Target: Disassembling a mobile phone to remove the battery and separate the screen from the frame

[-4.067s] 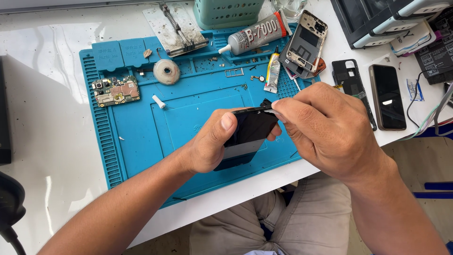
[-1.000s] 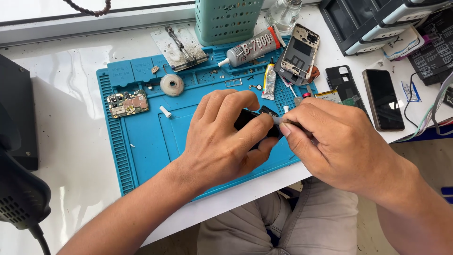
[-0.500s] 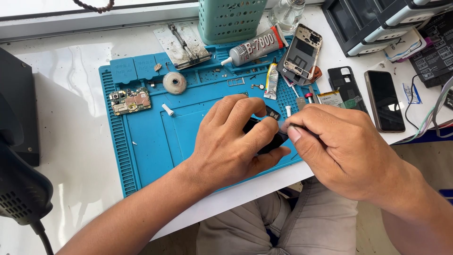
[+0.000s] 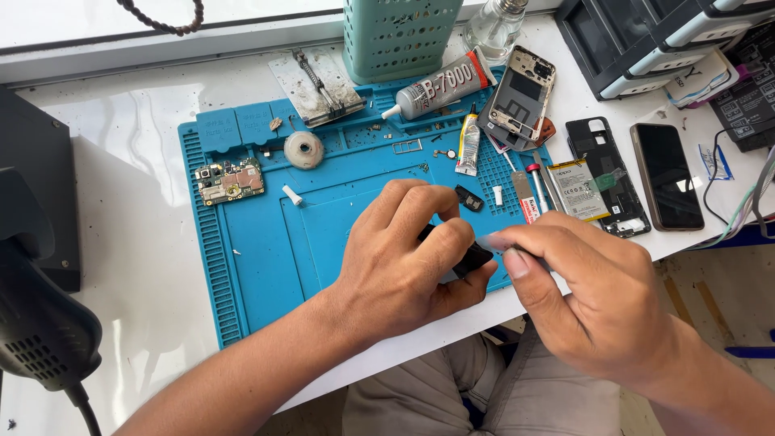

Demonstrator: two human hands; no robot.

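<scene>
My left hand (image 4: 404,254) wraps around a small black phone part (image 4: 468,260), which is mostly hidden under my fingers. It is held just above the blue repair mat (image 4: 266,242), near the mat's front right edge. My right hand (image 4: 581,299) is beside it, thumb and forefinger pinched at the part's right end. I cannot tell what the fingers pinch; something thin and pale shows at their tips.
On the mat lie a circuit board (image 4: 230,181), a round roll (image 4: 303,149), a glue tube (image 4: 440,85), a small tube (image 4: 467,145) and loose small parts. A phone frame (image 4: 523,93), a battery (image 4: 577,190), a back cover (image 4: 601,153) and a dark phone (image 4: 666,173) lie right. A green basket (image 4: 400,32) stands behind. A black device (image 4: 36,323) sits left.
My left hand has closed further over the black part, hiding most of it. My right hand has shifted slightly to the part's right end. The view has drifted a little.
</scene>
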